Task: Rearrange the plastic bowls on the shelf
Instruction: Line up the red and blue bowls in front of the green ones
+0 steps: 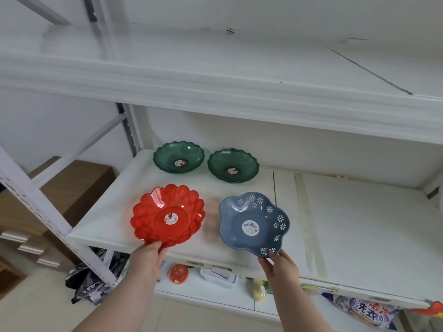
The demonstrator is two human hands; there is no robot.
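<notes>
A: White metal shelf (359, 224), bare boards, two green bowls (178, 157) (233, 165) side by side at the back.

B: And in front?

A: The left hand (147, 258) pinches the near rim of the red bowl (167, 215); the right hand (280, 265) pinches the near rim of the blue flowered bowl (253, 224). Both sit at the shelf's front edge.

B: Risk?

A: I'd say an edge-only pinch lets a bowl tip or slip off the front, down toward the clutter on the lower shelf (215, 295).

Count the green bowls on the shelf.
2, side by side at the back: left green bowl, right green bowl. Each may be a nested stack, so more could be hidden.
</notes>
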